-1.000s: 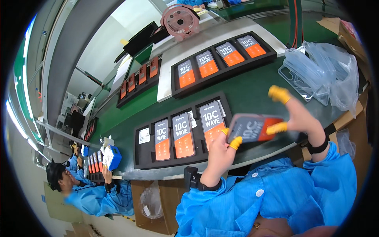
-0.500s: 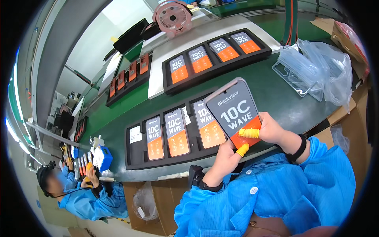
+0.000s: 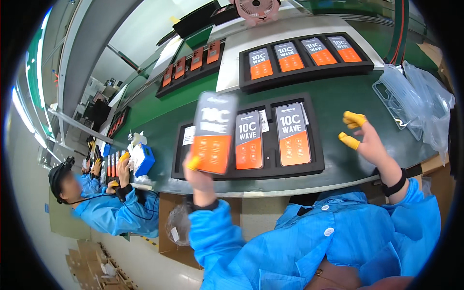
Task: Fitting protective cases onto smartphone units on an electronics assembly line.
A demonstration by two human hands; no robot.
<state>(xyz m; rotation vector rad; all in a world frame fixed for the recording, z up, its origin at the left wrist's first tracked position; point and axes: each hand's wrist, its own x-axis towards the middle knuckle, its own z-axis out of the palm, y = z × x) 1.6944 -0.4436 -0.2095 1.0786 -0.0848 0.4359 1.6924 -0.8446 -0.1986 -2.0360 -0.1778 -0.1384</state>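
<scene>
My left hand (image 3: pixel 199 180) grips a phone (image 3: pixel 212 140) by its lower end, holding it over the left part of a black foam tray (image 3: pixel 316 154). Motion blurs this phone, which has a grey and orange front; it hides part of the tray behind it. Two similar phones, a middle one (image 3: pixel 249 140) and a right one (image 3: pixel 292 134), lie in the tray. To the right of the tray, my right hand (image 3: pixel 366 140) hovers over the green bench, holding nothing, thumb and fingers apart. Yellow finger cots cover some fingertips of both hands.
A second black tray (image 3: pixel 309 79) with several phones stands farther back. Clear plastic packaging (image 3: pixel 411 104) lies at the right. Another tray (image 3: pixel 191 72), a pink fan (image 3: pixel 256 7) and a blue box (image 3: pixel 145 159) are also here. A co-worker (image 3: pixel 116 208) sits at left.
My right hand has let go of the phone that both hands held and moved off to the right. My left hand has moved left and holds a phone alone. The view has shifted.
</scene>
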